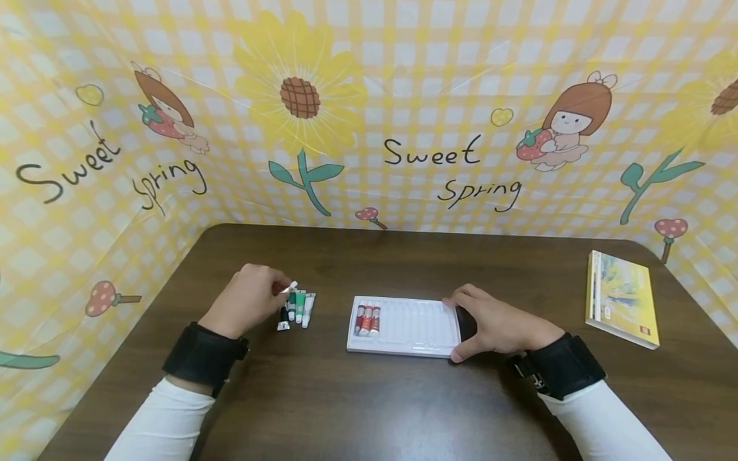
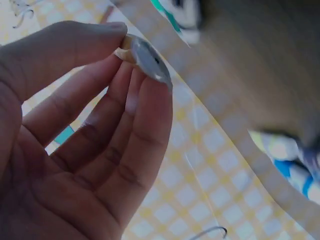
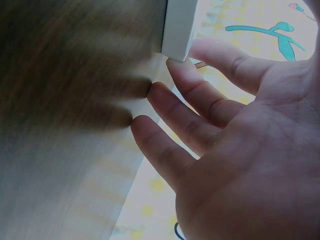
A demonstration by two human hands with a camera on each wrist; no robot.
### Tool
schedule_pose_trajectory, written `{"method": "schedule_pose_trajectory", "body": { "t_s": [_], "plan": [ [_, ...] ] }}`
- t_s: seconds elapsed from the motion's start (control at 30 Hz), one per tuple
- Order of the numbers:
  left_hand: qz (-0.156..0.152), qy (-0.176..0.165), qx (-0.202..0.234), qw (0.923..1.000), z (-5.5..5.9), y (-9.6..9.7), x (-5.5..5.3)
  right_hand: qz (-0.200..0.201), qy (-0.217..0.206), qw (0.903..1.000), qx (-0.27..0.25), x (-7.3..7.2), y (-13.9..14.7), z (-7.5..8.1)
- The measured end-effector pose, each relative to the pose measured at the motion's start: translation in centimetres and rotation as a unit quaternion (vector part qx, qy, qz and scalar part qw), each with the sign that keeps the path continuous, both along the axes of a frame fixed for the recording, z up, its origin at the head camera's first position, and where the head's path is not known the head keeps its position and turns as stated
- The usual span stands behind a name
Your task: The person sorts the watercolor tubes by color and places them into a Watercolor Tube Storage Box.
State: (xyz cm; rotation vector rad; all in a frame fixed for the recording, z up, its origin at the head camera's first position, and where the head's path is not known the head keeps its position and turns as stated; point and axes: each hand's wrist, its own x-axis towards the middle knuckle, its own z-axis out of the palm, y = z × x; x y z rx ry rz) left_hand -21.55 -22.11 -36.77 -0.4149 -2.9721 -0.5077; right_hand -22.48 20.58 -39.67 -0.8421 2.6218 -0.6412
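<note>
My left hand (image 1: 254, 298) pinches a small paint tube (image 2: 145, 57) between thumb and fingertips; most of it is hidden in the head view, where a whitish end sticks out. Just beside that hand, several small paint tubes (image 1: 300, 307) in green, white and black lie on the table. To the right is a shallow white plastic tray (image 1: 418, 326) with ridged slots; three reddish paint tubes (image 1: 368, 320) lie at its left end. My right hand (image 1: 498, 323) holds the tray's right end, thumb at the near corner and index finger at the far one. Its other fingertips (image 3: 145, 125) touch the table.
A yellow-covered book or box (image 1: 623, 298) lies at the right side of the brown table (image 1: 369, 410). Yellow checked cloth (image 1: 426, 83) with flower and girl prints hangs behind the table and along its sides.
</note>
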Motion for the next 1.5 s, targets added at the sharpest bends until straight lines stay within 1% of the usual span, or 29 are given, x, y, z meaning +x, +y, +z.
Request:
{"method": "schedule_pose_trajectory", "body": {
  "t_s": [0.2,0.27,0.5,0.7,0.77,0.9,1.1,1.27,1.4,1.5],
  "plan": [
    [-0.034,0.007,0.0,0.9994,-0.5,1.7,0.0,-0.002,-0.001,1.0,0.002,0.0,0.1,0.1],
    [-0.038,0.005,0.0,0.9993,-0.8,2.2,0.1,-0.002,-0.001,1.0,0.003,0.0,0.1,0.0],
    [-0.021,-0.018,-0.002,0.9996,-1.6,4.6,0.4,0.0,0.002,1.0,0.006,-0.1,0.0,-0.1],
    [-0.019,-0.004,0.008,0.9998,-1.7,7.3,0.3,-0.003,0.004,1.0,0.003,-0.1,0.1,0.0],
    [-0.021,0.001,0.013,0.9997,-1.7,8.1,0.3,-0.002,0.005,1.0,0.003,-0.1,0.1,-0.1],
    [-0.026,-0.003,0.027,0.9993,-1.5,9.5,0.2,0.0,0.003,1.0,0.003,-0.2,0.1,-0.2],
    [-0.021,-0.026,0.044,0.9985,-1.3,11.5,0.4,-0.001,0.0,1.0,0.004,-0.3,0.2,-0.2],
    [-0.026,-0.037,0.054,0.9975,-1.6,13.1,0.4,-0.002,-0.004,1.0,0.002,-0.2,0.1,-0.1],
    [-0.032,-0.04,0.049,0.9975,-2.0,14.3,0.4,-0.003,-0.009,1.0,-0.001,-0.2,0.1,-0.1],
    [-0.037,-0.033,0.04,0.998,-2.2,15.1,0.6,-0.005,-0.014,0.9999,-0.002,-0.2,0.1,-0.1]
  ]
}}
